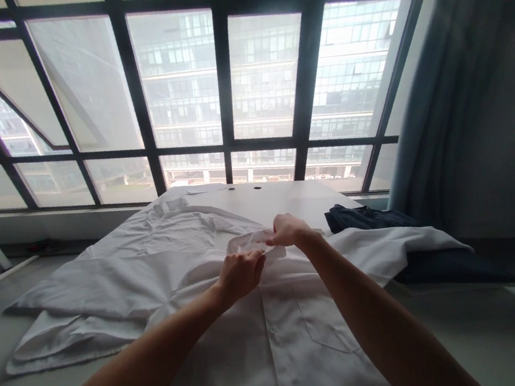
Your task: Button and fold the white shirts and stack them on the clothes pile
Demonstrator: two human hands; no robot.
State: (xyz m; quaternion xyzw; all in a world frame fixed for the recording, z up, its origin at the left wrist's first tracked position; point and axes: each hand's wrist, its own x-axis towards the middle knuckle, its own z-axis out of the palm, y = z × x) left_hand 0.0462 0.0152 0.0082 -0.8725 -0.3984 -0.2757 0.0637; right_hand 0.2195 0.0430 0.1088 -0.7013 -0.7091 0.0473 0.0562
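Both hands meet at the collar (249,242) of a white button-front shirt (279,366). On the left, my left hand (242,276) is curled nearly closed, pinching the cloth, while my right hand (288,230) holds the collar's far edge between closed fingertips. The shirt lies face up and wrinkled, with loose folds spreading leftward, its button placket (270,354) running toward me, and a chest pocket (325,328) to the right. A short sleeve (386,249) stretches right, over dark navy cloth (454,269). Everything rests on a white table (277,200) with two round black holes (257,187) near its far edge. Beyond stands a tall black-framed window (225,84) facing a glass building (262,79), and a blue-grey curtain (458,68) hangs at the right.
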